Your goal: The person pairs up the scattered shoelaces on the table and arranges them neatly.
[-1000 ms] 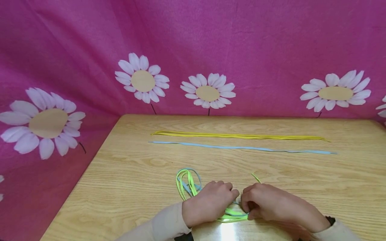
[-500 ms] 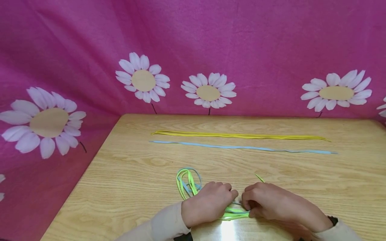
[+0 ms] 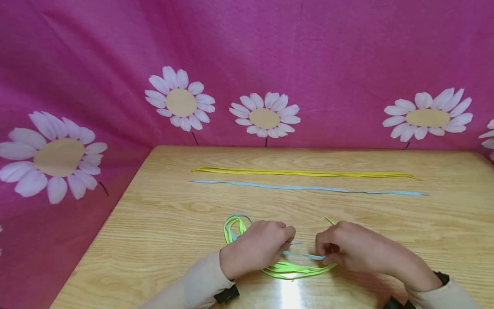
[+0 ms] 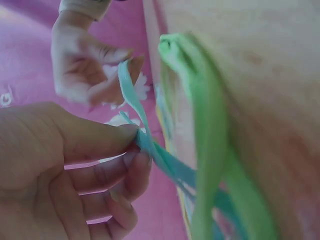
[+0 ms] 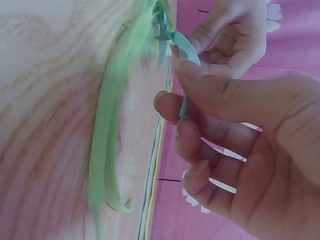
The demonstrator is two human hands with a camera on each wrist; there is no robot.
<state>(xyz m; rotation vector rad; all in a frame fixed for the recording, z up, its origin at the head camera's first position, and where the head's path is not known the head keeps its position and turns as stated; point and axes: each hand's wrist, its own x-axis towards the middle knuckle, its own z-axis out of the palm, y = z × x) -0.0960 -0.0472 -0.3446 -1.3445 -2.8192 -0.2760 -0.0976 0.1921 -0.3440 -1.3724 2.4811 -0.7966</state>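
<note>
Head view: well apart from the table's (image 3: 146, 240) far edge, left hand (image 3: 259, 247) and right hand (image 3: 360, 249) pinch a blue lace (image 4: 129, 90). I judge it light, limp; grip its ends.

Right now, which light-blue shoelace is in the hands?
The near light-blue shoelace, pinched by the left hand and right hand; the far light-blue shoelace lies untouched on the table.

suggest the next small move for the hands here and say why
I'd probably draw the right hand gently away from the left hand, to take up slack. Both pinch the light blue lace, and in both wrist views the stretch between them curves rather than running taut.
</note>
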